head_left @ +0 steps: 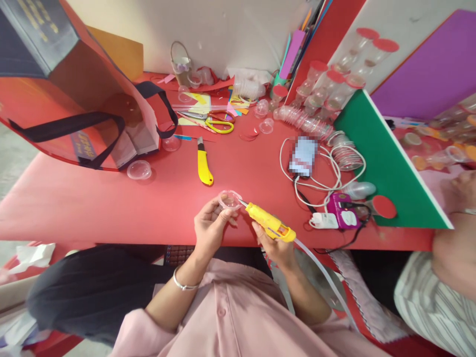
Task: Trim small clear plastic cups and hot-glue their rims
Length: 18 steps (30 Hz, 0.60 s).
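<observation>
My left hand [212, 219] is closed on a small clear plastic cup [229, 200], its fingers and thumb pinching the side above the red table [163, 208]. A yellow glue gun [270, 222] is gripped in my right hand [277, 248], with a pale glue stick running out of its back end. The gun's metal nozzle points left and meets the right rim of the cup, or is very close to it; I cannot tell whether it touches. Beyond the cup lies a yellow utility knife [204, 166]. Scissors [213, 120] with red and yellow handles rest farther back.
At left stands a large red bag [137, 134] with dark handles, a clear cup [139, 170] before it. Right are a phone [303, 156], looped white cable, a purple power adapter [342, 210] and stacked clear cups [303, 119]. A green board [386, 163] divides off another person.
</observation>
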Available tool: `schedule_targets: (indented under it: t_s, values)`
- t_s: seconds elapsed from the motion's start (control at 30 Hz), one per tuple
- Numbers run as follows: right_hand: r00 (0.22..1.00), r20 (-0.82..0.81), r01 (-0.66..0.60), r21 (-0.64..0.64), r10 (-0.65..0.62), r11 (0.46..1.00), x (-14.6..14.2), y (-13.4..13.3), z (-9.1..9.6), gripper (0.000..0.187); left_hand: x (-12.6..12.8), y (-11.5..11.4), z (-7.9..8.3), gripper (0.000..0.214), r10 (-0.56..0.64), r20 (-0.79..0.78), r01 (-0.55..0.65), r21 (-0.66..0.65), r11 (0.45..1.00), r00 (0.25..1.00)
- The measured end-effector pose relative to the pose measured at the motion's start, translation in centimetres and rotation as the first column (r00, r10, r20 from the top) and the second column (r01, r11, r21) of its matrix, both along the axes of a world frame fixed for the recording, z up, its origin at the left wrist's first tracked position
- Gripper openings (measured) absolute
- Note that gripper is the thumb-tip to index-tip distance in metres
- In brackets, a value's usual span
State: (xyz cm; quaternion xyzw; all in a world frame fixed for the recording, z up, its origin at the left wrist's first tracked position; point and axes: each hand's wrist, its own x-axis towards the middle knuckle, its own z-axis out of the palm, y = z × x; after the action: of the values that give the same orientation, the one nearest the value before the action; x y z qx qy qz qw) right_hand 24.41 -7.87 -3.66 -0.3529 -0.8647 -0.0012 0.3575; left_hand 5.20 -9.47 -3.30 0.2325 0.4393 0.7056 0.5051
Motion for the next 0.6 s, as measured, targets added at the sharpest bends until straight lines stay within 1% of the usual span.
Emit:
schedule_targets:
  t_s: [0.07, 0.13, 0.23, 0.33, 0.5, 0.6]
  values:
    - [1.000, 0.014, -0.022, 0.060, 0.021, 0.998, 0.3, 0.0, -0.3, 0.033, 0.1, 0.0, 0.1, 0.037, -0.002, -0.033, 0.003, 0.005, 1.000, 0.999]
    - [0.999, 0.027, -0.034, 0.082, 0.032, 0.996, 0.2, 0.1, -0.1, 0.029, 0.1, -0.1, 0.2, 0.037, 0.001, -0.050, -0.001, 0.011, 1.000, 0.999]
    - [1.000, 0.027, -0.012, 0.112, 0.009, 0.994, -0.5, 0.3, 0.8, 0.021, 0.0, -0.2, 0.2, 0.037, -0.001, -0.027, 0.002, 0.017, 1.000, 1.000]
    - [1.000, 0.023, 0.004, 0.163, -0.008, 0.987, -1.2, 0.6, 1.6, 0.017, -0.2, -0.3, 0.3, 0.037, -0.002, 0.007, 0.002, 0.004, 1.000, 1.000]
    - [0.999, 0.032, -0.001, 0.145, -0.004, 0.989, -1.3, 0.6, 1.9, 0.011, -0.3, -0.2, 0.3, 0.037, -0.020, 0.030, 0.020, 0.006, 1.000, 0.999]
    - [0.998, 0.057, 0.028, 0.190, -0.040, 0.981, -1.3, 0.5, 1.9, 0.010, -0.5, -0.2, 0.2, 0.037, -0.055, 0.024, 0.055, 0.019, 0.998, 0.998]
